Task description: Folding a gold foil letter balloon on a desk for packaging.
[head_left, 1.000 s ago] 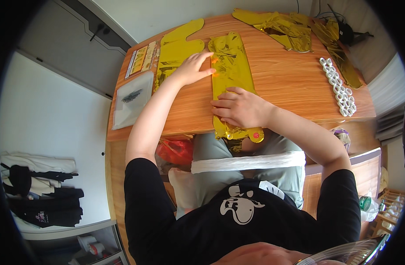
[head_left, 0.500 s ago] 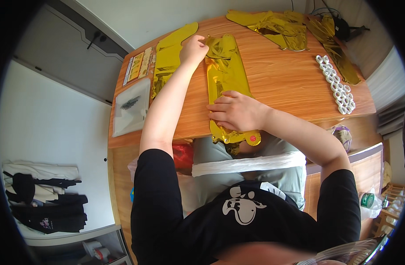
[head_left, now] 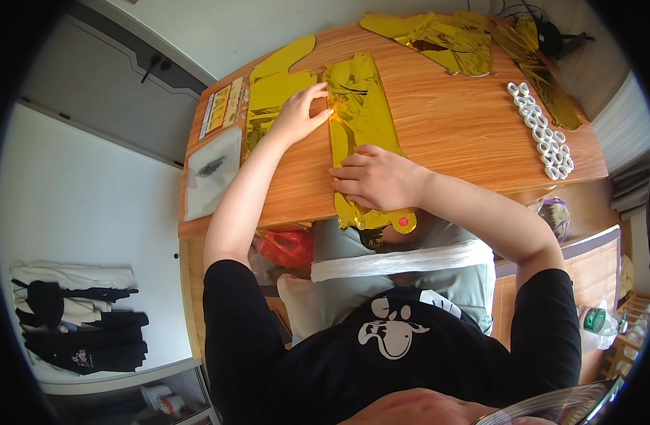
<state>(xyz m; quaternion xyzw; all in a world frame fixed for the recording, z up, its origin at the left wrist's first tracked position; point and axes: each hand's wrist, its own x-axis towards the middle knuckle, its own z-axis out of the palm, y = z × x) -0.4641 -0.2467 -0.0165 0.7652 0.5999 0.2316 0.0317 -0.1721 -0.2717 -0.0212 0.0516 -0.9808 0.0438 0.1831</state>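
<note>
A flat, gold foil balloon [head_left: 367, 113] lies lengthwise on the table in front of me, its near end hanging past the table edge with a red round spot on it. My left hand [head_left: 297, 117] is beside the balloon's left edge, thumb and fingers apart, fingertips close to or touching the foil. My right hand [head_left: 381, 178] rests flat across the lower part of the balloon, fingers stretched to the left. Left of it lies another flat gold foil balloon [head_left: 279, 74], close by my left hand and partly hidden by it.
On the wooden table [head_left: 452, 134], more gold foil [head_left: 445, 42] lies at the back right, with a strip of foil [head_left: 537, 71] beside it. White rings [head_left: 541, 131] lie along the right. A clear bag [head_left: 212, 173] and a printed card [head_left: 222, 106] are at the left. White strands [head_left: 403, 261] cross my lap.
My left hand has come down from the balloon's far end along its left edge, and its fingers have spread. The foil's far end now lies flatter. My right hand stays in place.
</note>
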